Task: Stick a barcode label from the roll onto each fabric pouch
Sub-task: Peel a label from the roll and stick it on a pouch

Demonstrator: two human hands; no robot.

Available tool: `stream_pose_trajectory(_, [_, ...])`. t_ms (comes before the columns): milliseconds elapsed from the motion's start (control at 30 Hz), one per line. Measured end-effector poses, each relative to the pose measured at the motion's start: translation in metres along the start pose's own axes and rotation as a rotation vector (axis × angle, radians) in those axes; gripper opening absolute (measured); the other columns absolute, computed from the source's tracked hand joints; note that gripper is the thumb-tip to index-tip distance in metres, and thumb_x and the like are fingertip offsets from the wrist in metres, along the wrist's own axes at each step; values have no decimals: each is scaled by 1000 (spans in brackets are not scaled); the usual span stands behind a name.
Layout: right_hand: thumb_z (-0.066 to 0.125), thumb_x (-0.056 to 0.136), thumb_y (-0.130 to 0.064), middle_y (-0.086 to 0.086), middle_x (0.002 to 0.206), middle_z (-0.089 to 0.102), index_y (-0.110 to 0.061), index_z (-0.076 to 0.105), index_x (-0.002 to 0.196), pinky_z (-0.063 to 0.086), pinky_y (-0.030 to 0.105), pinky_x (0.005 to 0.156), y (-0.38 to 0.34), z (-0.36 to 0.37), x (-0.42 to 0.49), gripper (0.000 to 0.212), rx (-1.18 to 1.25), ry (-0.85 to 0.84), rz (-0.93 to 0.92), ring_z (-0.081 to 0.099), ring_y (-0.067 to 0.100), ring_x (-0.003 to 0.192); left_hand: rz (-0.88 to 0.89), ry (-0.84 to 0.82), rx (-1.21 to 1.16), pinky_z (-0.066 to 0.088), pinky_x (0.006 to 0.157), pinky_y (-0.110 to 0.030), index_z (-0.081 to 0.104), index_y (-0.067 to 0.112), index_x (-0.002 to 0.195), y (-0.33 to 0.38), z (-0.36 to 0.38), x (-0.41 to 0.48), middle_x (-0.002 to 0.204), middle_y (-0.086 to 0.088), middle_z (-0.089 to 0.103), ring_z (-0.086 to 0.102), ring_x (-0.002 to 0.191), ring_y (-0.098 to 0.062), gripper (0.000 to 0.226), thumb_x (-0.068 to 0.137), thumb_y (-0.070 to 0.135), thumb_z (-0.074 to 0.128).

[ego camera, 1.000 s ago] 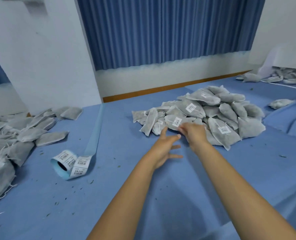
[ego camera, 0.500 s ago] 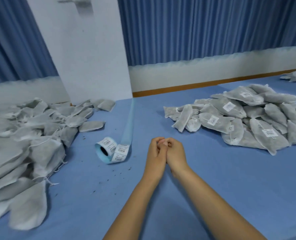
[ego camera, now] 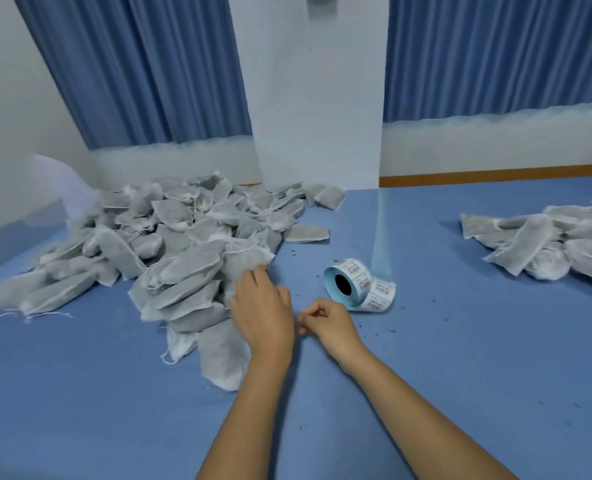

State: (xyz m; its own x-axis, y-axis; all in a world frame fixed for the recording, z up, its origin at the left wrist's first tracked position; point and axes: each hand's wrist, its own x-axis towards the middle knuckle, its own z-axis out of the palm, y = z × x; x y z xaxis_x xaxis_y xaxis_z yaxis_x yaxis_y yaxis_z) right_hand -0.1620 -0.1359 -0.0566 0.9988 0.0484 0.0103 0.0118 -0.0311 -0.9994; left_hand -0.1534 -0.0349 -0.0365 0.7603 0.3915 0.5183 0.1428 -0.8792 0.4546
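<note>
A large heap of unlabelled grey fabric pouches [ego camera: 170,244] covers the left of the blue table. My left hand [ego camera: 263,313] reaches over the heap's near right edge, its fingers spread and relaxed on the pouches, with none of them plainly gripped. My right hand [ego camera: 327,323] hovers just right of it with its fingers curled; nothing shows between them. The barcode label roll [ego camera: 353,285] lies on its side a short way beyond my right hand, with several labels showing. A second heap of pouches [ego camera: 547,244], some carrying labels, lies at the right edge.
A pale blue strip of spent backing [ego camera: 381,244] trails from the roll toward the far wall. A white pillar [ego camera: 319,98] and blue curtains stand behind the table. Small dark crumbs dot the blue cloth [ego camera: 461,358] around the roll.
My view has swung left from the labelled heap to the unlabelled one. My hands, together half a second ago, have separated; the left has moved onto the unlabelled pouches.
</note>
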Motion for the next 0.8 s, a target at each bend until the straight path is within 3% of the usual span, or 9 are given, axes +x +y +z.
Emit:
stream_pose_trajectory(133, [52, 82, 16, 19, 72, 64, -2, 56, 72, 51, 20, 60, 11, 3, 3, 21, -31, -23, 1, 62, 15, 54, -20, 48, 275, 37, 86, -36, 53, 19, 118, -15, 7, 36, 120, -7, 54, 50, 111, -27, 37, 85, 23, 68])
stream_pose_trajectory(300, [51, 85, 15, 16, 71, 64, 1, 57, 80, 52, 19, 60, 14, -4, 6, 15, 14, -72, 2, 63, 12, 53, 46, 39, 319, 37, 85, -38, 58, 19, 115, -18, 20, 54, 113, -8, 58, 52, 107, -28, 34, 83, 11, 66])
stream_pose_trajectory(433, [47, 96, -2, 18, 87, 66, 2, 58, 88, 55, 27, 73, 11, -4, 6, 14, 155, -194, 27, 65, 19, 68, 156, 160, 35, 41, 74, -42, 67, 8, 99, -13, 15, 48, 93, -12, 64, 58, 88, -34, 30, 70, 5, 73])
stream_pose_trajectory(500, [39, 101, -25, 19, 95, 65, 3, 57, 103, 53, 33, 79, 4, -6, 9, 34, 451, -275, 97, 65, 23, 79, 303, 202, -238, 41, 72, -40, 66, 5, 97, -5, 14, 34, 91, -11, 63, 55, 84, -32, 27, 70, 7, 67])
stream_pose_trajectory(600, [34, 92, -50, 24, 116, 58, 3, 50, 125, 50, 39, 88, -7, -23, 15, 64, 844, -336, 120, 58, 32, 103, 545, 137, -541, 42, 76, -25, 64, 6, 96, 3, 10, 12, 95, -3, 62, 51, 90, -20, 24, 74, 9, 54])
stream_pose_trajectory(700, [36, 93, -51, 18, 122, 58, -4, 50, 128, 52, 37, 91, -19, -44, 13, 61, 824, -354, 19, 55, 29, 111, 672, 83, -665, 39, 84, -17, 66, 4, 91, 2, 8, 3, 95, -2, 65, 53, 93, -16, 32, 66, -12, 56])
stream_pose_trajectory(800, [46, 93, -34, 17, 114, 65, -4, 57, 116, 53, 35, 89, -22, -59, 12, 40, 708, -258, 2, 63, 25, 105, 719, -30, -813, 44, 84, -21, 66, 1, 81, 5, 5, 1, 93, -2, 69, 60, 91, -16, 38, 60, -19, 43])
